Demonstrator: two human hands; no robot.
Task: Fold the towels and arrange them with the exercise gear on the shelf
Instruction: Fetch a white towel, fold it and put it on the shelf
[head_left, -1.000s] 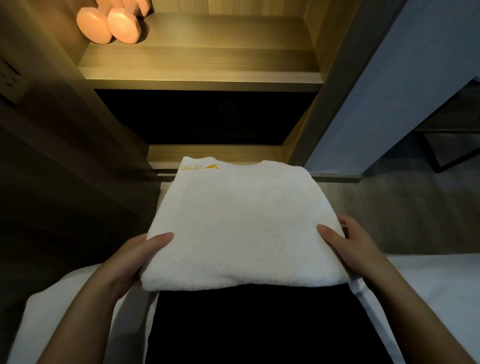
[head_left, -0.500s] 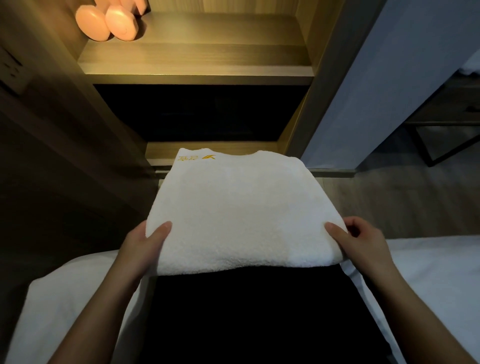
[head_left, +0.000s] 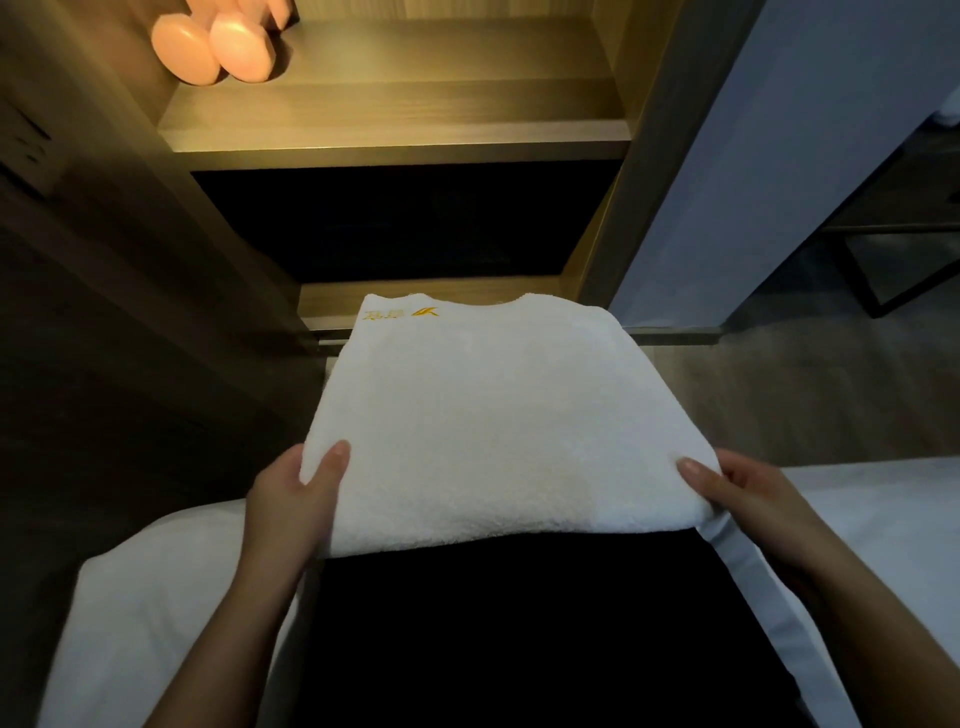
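Note:
A folded white towel (head_left: 498, 426) with a small orange logo at its far left corner is held flat in the air between both hands. My left hand (head_left: 293, 499) grips its near left corner, thumb on top and fingers underneath. My right hand (head_left: 737, 499) grips the near right corner the same way. The towel's far edge reaches toward the lower wooden shelf (head_left: 426, 299). Two pink dumbbells (head_left: 218, 47) lie at the left end of the lit upper shelf (head_left: 415, 119).
A dark recess lies between the two shelves. White bedding (head_left: 156, 613) spreads on both sides below my arms, with a black cloth (head_left: 519, 634) in the middle. A grey wall panel (head_left: 779, 156) stands to the right, and a dark metal frame (head_left: 883, 260) beyond it.
Both hands have carried the towel a little forward toward the shelves. The grip on its near corners is the same.

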